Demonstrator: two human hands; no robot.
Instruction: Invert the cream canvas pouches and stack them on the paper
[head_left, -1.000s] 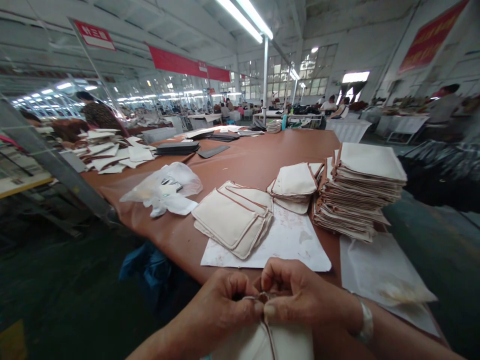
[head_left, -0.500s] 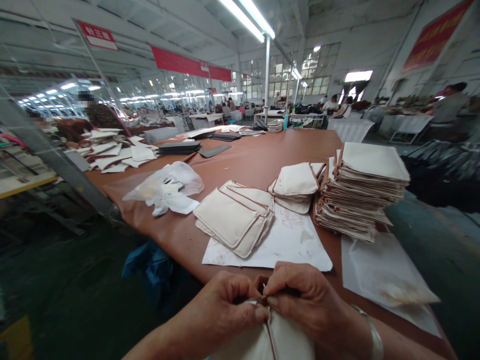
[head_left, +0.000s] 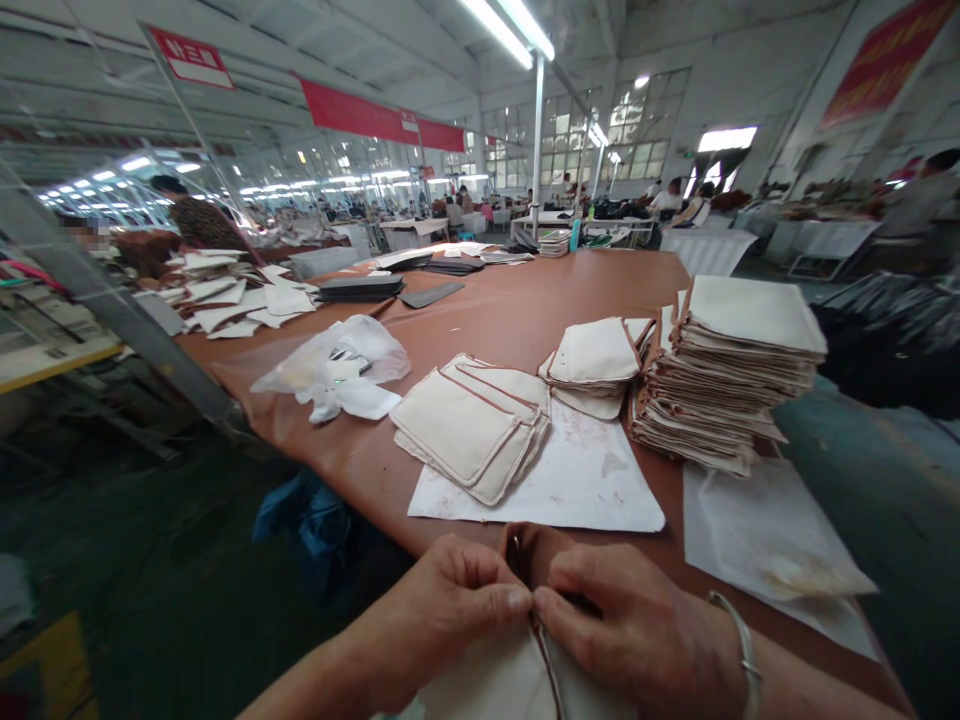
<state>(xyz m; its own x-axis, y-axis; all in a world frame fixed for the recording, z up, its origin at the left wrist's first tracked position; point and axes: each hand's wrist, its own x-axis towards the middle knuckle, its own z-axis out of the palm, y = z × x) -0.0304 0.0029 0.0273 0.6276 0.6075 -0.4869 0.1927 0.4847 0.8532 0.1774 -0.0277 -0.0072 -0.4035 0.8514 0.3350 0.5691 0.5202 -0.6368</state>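
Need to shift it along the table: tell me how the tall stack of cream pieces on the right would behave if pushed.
The tall stack would probably shear rather than slide whole: its layers already sit uneven, with edges fanned out. It looks fairly heavy, being many pieces deep. Each piece seems thin and floppy, so the top ones could slip off.

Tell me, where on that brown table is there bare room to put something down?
The widest bare stretch of table lies beyond the flat pouches, between the plastic bag and the tall stack, up to the dark pieces. The near edge is crowded: white paper, a second sheet, and both hands pinching a pouch.
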